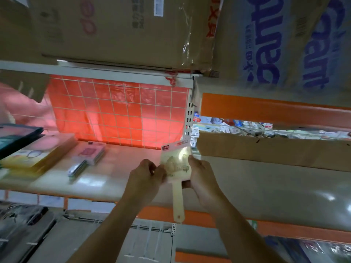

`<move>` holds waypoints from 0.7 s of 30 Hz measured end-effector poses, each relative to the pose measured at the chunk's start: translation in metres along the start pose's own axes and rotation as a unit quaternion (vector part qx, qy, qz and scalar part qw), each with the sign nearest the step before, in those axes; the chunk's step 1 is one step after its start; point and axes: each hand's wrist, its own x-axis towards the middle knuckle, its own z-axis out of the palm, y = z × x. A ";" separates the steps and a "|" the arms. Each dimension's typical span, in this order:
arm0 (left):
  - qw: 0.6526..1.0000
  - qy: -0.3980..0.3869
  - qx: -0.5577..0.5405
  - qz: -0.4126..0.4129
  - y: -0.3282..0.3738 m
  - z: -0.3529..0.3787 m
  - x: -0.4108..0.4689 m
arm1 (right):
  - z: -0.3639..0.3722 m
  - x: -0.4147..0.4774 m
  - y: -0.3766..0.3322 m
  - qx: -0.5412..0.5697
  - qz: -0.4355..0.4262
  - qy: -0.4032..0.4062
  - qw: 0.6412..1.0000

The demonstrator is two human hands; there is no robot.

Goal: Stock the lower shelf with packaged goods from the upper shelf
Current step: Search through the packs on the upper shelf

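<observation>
A cream packaged item (pixel 176 164) with a printed card and a long handle hanging down is held up in front of the white upper shelf (pixel 117 168). My left hand (pixel 146 177) pinches its left edge. My right hand (pixel 199 177) grips its right edge, fingers curled round it. More packaged goods lie on that shelf: a pink flat pack (pixel 91 151), a small silver pack (pixel 76 169) and a yellow stack (pixel 38 152). The lower shelf (pixel 47 234) shows below, with wrapped goods at its left.
Large cardboard boxes (pixel 117 29) sit on the top shelf, one with blue lettering (pixel 275 44) at right. A wire grid over an orange backing (pixel 117 111) closes the shelf's back. A cardboard sheet (pixel 266 149) and orange shelf edges (pixel 284 111) are at right.
</observation>
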 end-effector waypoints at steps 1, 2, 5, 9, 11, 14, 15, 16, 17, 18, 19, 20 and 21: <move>1.000 0.002 -0.008 -0.016 -0.010 -0.007 0.001 | 0.009 0.000 0.000 0.027 0.009 0.001 1.000; 0.999 -0.011 -0.022 -0.021 -0.019 -0.014 0.003 | 0.020 -0.002 -0.001 0.044 0.014 0.001 0.999; 0.997 -0.061 -0.048 -0.009 -0.044 -0.038 0.006 | 0.056 -0.004 0.002 0.050 0.017 0.006 0.999; 0.997 -0.042 -0.061 -0.029 -0.078 -0.067 0.011 | 0.103 -0.003 0.011 -0.026 -0.001 0.034 0.999; 0.996 -0.034 -0.074 -0.041 -0.095 -0.080 0.014 | 0.124 -0.003 0.015 -0.067 -0.021 0.043 0.997; 0.994 -0.026 -0.094 -0.057 -0.117 -0.097 0.022 | 0.150 -0.002 0.020 -0.098 -0.045 0.062 0.992; 0.993 -0.023 -0.100 -0.060 -0.123 -0.100 0.025 | 0.157 -0.001 0.021 -0.110 -0.048 0.069 0.990; 0.993 -0.020 -0.103 -0.062 -0.129 -0.103 0.029 | 0.162 0.001 0.023 -0.121 -0.047 0.072 0.989; 0.993 -0.017 -0.101 -0.064 -0.135 -0.106 0.033 | 0.167 0.003 0.024 -0.127 -0.043 0.073 0.988; 0.993 -0.014 -0.098 -0.067 -0.140 -0.108 0.036 | 0.171 0.005 0.025 -0.131 -0.039 0.074 0.988; 0.993 -0.011 -0.096 -0.069 -0.144 -0.111 0.040 | 0.175 0.008 0.027 -0.133 -0.035 0.075 0.988; 0.993 -0.010 -0.097 -0.071 -0.148 -0.113 0.044 | 0.180 0.012 0.029 -0.131 -0.034 0.074 0.988; 0.992 -0.008 -0.099 -0.073 -0.151 -0.116 0.047 | 0.184 0.016 0.030 -0.128 -0.034 0.071 0.989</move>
